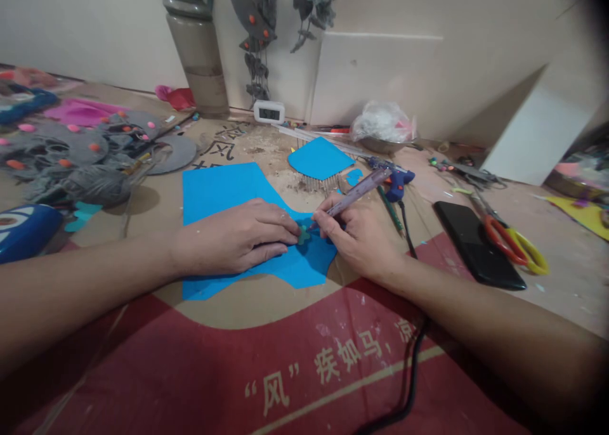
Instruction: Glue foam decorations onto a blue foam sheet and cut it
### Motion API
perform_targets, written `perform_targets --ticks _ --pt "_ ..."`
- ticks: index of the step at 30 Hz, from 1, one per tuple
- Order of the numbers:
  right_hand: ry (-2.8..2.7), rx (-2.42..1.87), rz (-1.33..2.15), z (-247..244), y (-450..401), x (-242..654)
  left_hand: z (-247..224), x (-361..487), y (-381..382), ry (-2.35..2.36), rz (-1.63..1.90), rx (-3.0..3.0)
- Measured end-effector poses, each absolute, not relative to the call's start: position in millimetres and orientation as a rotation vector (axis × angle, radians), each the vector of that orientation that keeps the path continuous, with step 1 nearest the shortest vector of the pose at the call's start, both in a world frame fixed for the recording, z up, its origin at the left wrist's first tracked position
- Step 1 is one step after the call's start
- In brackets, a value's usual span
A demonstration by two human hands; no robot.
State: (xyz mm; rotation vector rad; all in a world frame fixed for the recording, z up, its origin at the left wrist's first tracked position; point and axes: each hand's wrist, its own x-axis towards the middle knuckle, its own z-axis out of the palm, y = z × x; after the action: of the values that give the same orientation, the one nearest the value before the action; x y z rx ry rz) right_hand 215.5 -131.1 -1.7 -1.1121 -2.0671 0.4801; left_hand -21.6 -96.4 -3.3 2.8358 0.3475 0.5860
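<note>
A bright blue felt-like sheet (pixel 223 188) with cut-away edges lies on the work surface. My left hand (pixel 242 235) rests flat across it, fingers stretched out. Its fingertips touch a small green piece (pixel 304 234), which looks flower-shaped and is partly covered. Just right of that piece, my right hand (pixel 354 229) is closed round a pale purple pen (pixel 364 189). The pen slants up to the right, and its tip points down at the edge of the green piece. Beyond my hands, another blue piece (pixel 321 158) sits on a bed of upright pins (pixel 318 182).
To the right are a blue glue gun (pixel 398 182), a dark green pencil (pixel 390 211), a black phone (pixel 476 245) and scissors (pixel 511 241) overlapping it. Grey felt pieces (pixel 71 149) pile up at left. A white digital clock (pixel 269 112) and a tall bottle (pixel 197 61) stand behind.
</note>
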Motion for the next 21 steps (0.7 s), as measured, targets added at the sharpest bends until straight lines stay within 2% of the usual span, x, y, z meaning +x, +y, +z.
perform_targets --ticks 21 --pt "-2.049 -1.143 0.514 -0.4 -133.3 215.3 -3.1 -21.5 -96.2 0.353 0.592 2.828"
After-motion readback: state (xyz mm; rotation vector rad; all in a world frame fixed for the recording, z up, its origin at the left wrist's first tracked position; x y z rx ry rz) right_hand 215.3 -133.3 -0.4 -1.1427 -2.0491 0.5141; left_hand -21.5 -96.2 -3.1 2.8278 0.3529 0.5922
